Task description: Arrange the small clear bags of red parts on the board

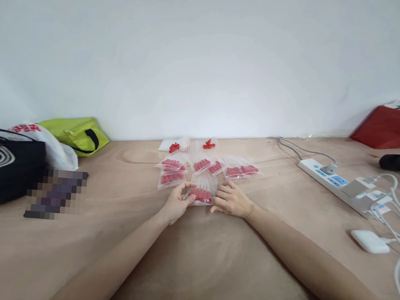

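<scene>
The left hand [177,202] has its thumb and forefinger spread at the near edge of a clear bag [204,184] of red pieces [201,196], while the right hand [232,199] curls its fingers just beside the bag's other edge; whether either one grips the plastic I cannot tell. Just beyond the left hand lie two overlapping filled bags [172,171], with more filled bags [242,168] beyond the right hand. Farther out from both sit two bags with jumbled red pieces [174,147], and well right of the right hand, a power strip [337,184].
</scene>
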A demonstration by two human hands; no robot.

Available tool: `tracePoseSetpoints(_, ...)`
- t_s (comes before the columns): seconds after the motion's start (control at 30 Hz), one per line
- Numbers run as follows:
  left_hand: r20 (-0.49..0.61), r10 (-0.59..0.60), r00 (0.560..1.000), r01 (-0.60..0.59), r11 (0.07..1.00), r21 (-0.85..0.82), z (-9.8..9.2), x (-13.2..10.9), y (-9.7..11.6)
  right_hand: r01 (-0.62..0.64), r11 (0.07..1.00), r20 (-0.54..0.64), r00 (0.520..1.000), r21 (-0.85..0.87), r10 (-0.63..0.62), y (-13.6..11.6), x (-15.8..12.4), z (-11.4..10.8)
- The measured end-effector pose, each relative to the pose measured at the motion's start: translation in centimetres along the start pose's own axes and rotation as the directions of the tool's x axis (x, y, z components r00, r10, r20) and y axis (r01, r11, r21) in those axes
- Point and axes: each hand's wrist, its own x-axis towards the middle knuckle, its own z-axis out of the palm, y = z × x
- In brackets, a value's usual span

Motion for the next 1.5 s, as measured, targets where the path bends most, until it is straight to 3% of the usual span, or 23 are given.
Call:
tracePoseSetpoints(0.1,-0.034,0.134,0.99,-0.128,0.981,0.146,-2.3,-0.8,0.2,-0.211,0.977,0.023,0.977,-0.042,0.212,0.3,-0.1,0.3)
tracePoseSetpoints(0.2,-0.073,0.346,0.935,-0.317,0.911,0.264,-5.9,-1.8,0.2,-0.363,0.921,0.055,0.926,-0.142,0.373,0.9,0.3,1.2)
tracePoseSetpoints(0.3,-0.094,0.453,0.886,-0.391,0.842,0.371,-10.0,-3.0,0.1,-0.458,0.863,0.09,0.87,-0.214,0.484,1.8,1.4,2.5)
tracePoseSetpoints(0.4,-0.223,0.524,0.822,-0.364,0.785,0.501,-13.4,-3.6,-0.2,-0.541,0.798,0.081,0.812,-0.265,0.578,2.4,3.0,4.2)
tracePoseSetpoints(0.5,-0.353,0.514,0.782,-0.245,0.774,0.584,-15.9,-2.9,-0.7,-0.55,0.782,0.092,0.798,-0.294,0.595,2.7,4.5,5.9)
tracePoseSetpoints(0.57,-0.369,0.481,0.795,-0.187,0.774,0.605,-17.1,-1.9,-1.1,-0.525,0.797,0.119,0.808,-0.3,0.577,2.9,5.1,6.6)
tracePoseSetpoints(0.67,-0.251,0.47,0.846,-0.179,0.695,0.697,-18.1,-0.6,-1.2,-0.455,0.84,0.129,0.852,-0.296,0.507,2.9,5.1,6.7)
tracePoseSetpoints(0.73,-0.165,0.536,0.828,-0.175,0.525,0.833,-17.7,-0.2,-0.9,-0.39,0.872,0.112,0.893,-0.295,0.437,2.8,4.6,6.1)
tracePoseSetpoints(0.83,-0.058,0.705,0.707,-0.098,0.178,0.979,-14.7,-0.1,-0.5,-0.294,0.905,0.088,0.938,-0.307,0.334,2.1,3.4,4.4)
tracePoseSetpoints(0.87,0.026,0.736,0.676,-0.137,0.091,0.986,-13.1,0.0,-0.5,-0.272,0.909,0.081,0.947,-0.317,0.311,1.7,2.9,3.8)
tracePoseSetpoints(0.93,0.271,0.726,0.632,-0.376,-0.017,0.926,-9.4,0.4,-0.7,-0.245,0.908,0.075,0.955,-0.341,0.286,0.9,2.1,2.6)
tracePoseSetpoints(1.0,0.433,0.709,0.557,-0.551,-0.075,0.831,-5.8,1.2,-1.1,-0.239,0.905,0.073,0.957,-0.352,0.281,0.1,1.6,1.6)
tracePoseSetpoints(1.07,0.523,0.705,0.479,-0.645,-0.121,0.755,-2.7,2.1,-1.5,-0.251,0.905,0.068,0.954,-0.344,0.29,-0.5,1.2,1.1)
tracePoseSetpoints(1.17,0.583,0.709,0.396,-0.71,-0.167,0.684,-0.2,3.5,-1.8,-0.275,0.912,0.062,0.95,-0.304,0.307,-0.6,0.9,0.8)
tracePoseSetpoints(1.27,0.57,0.723,0.39,-0.717,-0.15,0.681,0.1,4.3,-1.9,-0.274,0.924,0.067,0.951,-0.266,0.302,0.1,0.5,0.7)
tracePoseSetpoints(1.5,0.604,0.703,0.374,-0.74,-0.167,0.652,-2.2,4.5,-2.0,-0.212,0.943,0.05,0.971,-0.258,0.232,2.1,-0.8,0.5)
